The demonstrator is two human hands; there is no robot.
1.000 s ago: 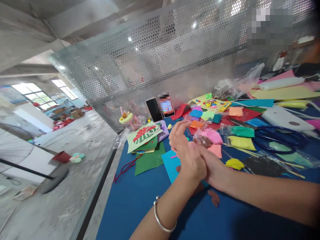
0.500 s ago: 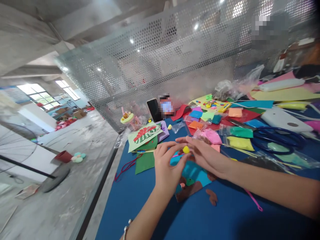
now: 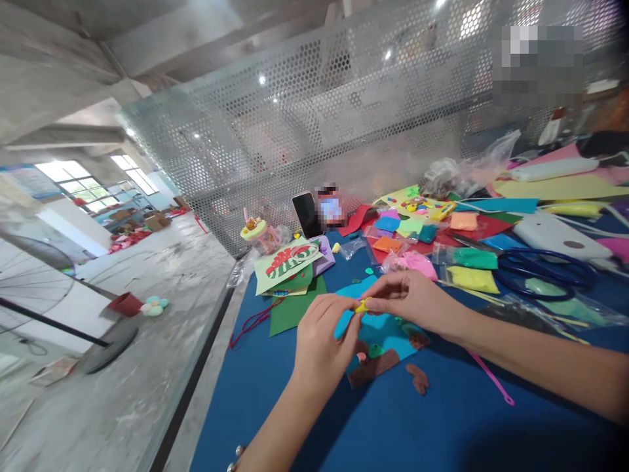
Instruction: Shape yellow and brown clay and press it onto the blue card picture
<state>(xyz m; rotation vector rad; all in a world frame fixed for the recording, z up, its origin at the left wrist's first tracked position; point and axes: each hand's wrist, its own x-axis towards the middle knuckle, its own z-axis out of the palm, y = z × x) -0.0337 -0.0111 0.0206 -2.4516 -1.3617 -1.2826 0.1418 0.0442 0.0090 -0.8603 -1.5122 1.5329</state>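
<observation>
Head view: both hands meet over the near middle of the blue table (image 3: 295, 406). The left hand (image 3: 322, 344) and the right hand (image 3: 417, 301) each pinch the same small yellow clay piece (image 3: 362, 305) between thumb and fingertips, holding it just above a light blue card (image 3: 381, 324). On that card lie brown clay shapes (image 3: 374, 367) and a small green bit, with two more brown pieces on the table just to the right of it. A pink stick (image 3: 491, 379) lies under the right forearm.

To the left of the hands are a green sheet (image 3: 292, 308) and a card with a red and green pattern (image 3: 285, 262); a red cord (image 3: 250, 324) trails off near them. Farther away a phone (image 3: 305, 215) stands upright against the perforated metal screen (image 3: 344, 118). On the right lie bags of coloured clay, among them a pink clay bag (image 3: 413, 263), and blue scissors (image 3: 545, 270).
</observation>
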